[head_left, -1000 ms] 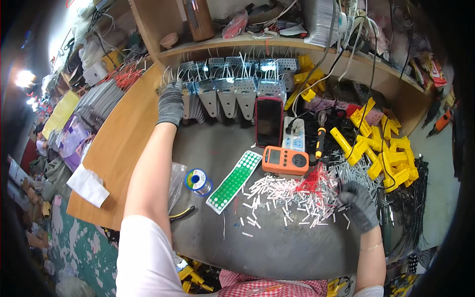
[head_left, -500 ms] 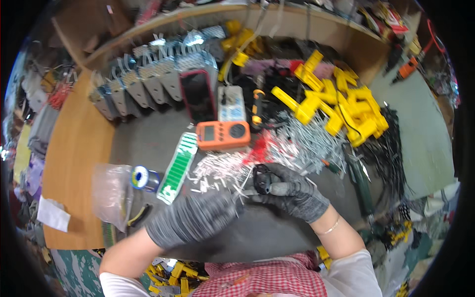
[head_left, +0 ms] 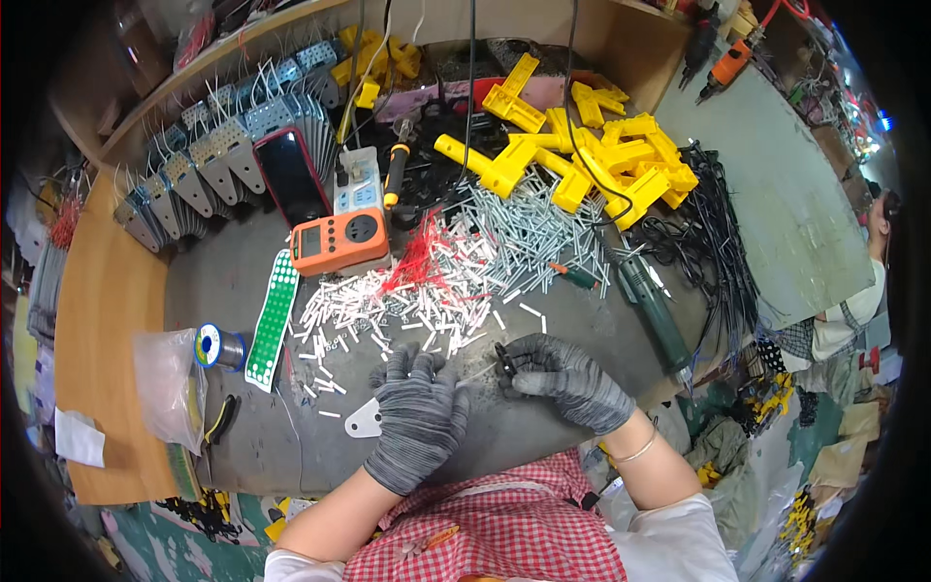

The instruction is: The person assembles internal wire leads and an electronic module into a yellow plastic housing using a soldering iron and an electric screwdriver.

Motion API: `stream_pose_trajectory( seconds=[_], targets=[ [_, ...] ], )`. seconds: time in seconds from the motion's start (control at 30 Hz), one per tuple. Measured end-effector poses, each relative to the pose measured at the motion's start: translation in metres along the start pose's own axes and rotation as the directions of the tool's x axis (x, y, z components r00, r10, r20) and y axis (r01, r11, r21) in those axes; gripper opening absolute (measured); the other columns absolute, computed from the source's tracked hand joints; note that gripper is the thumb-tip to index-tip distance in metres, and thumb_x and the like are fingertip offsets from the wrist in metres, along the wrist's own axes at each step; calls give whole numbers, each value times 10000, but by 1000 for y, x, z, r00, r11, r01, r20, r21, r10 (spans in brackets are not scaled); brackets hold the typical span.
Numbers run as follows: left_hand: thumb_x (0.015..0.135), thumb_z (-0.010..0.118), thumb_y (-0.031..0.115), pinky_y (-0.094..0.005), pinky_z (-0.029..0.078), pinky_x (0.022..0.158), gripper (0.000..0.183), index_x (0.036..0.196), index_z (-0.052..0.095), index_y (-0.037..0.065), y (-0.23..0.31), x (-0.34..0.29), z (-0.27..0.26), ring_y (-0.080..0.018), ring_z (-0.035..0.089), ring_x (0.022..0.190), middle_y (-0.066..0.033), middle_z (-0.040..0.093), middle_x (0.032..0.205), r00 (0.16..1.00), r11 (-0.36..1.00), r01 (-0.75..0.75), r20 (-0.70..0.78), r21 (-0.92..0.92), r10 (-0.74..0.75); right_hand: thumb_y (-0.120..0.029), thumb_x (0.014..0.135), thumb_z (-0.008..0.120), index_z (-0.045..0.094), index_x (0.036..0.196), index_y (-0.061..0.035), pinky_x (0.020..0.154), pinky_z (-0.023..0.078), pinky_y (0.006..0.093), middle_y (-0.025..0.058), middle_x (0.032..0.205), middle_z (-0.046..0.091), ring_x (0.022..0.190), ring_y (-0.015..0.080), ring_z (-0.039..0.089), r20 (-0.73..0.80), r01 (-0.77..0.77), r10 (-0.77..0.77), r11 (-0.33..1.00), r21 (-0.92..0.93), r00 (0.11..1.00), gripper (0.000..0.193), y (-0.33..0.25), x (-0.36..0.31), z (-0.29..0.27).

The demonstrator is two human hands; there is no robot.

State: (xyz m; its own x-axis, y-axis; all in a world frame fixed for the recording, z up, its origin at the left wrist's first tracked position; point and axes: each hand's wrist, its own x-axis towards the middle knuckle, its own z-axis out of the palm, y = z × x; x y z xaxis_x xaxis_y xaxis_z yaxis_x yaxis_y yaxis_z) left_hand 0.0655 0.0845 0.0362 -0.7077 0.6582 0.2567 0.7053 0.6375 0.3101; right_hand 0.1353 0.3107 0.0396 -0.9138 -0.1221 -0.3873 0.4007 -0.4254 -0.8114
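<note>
Nearer the wearer than the white tube pile (head_left: 354, 303), a metal plate (head_left: 364, 420) shows beside the left hand (head_left: 419, 427), whose grip I cannot tell. At the pile's near right, the right hand's (head_left: 570, 384) grip pinches a black piece (head_left: 504, 359). Left of the pile lies a green sheet (head_left: 272, 325).

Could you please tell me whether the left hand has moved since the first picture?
Yes: the left hand has come away from the metal brackets, toward the person and rightward.
</note>
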Motion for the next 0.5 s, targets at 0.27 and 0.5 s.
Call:
stream_pose_trajectory(
  seconds=[0.27, 0.5],
  targets=[
    [821, 685, 118, -451, 394, 912, 167, 969, 696, 41, 7, -1, 1, -308, 581, 918, -109, 641, 873, 998, 937, 4, -58, -350, -26, -171, 833, 794, 479, 1365, -4, 962, 478, 291, 42, 1188, 586, 1100, 116, 546, 4, 179, -187, 931, -317, 982, 640, -1, 15, 21],
    [677, 807, 322, -486, 388, 937, 771, 1290, 445, 28, 2, -8, 3, -339, 568, 1020, -134, 619, 1068, 998, 990, 16, 67, -142, -7, -365, 818, 773, 308, 1461, 13, 933, 512, 365, 233, 1125, 665, 1038, 331, 668, 62, 39, 25, 533, -845, 998, 879, -21, 17, 37]
  ],
)
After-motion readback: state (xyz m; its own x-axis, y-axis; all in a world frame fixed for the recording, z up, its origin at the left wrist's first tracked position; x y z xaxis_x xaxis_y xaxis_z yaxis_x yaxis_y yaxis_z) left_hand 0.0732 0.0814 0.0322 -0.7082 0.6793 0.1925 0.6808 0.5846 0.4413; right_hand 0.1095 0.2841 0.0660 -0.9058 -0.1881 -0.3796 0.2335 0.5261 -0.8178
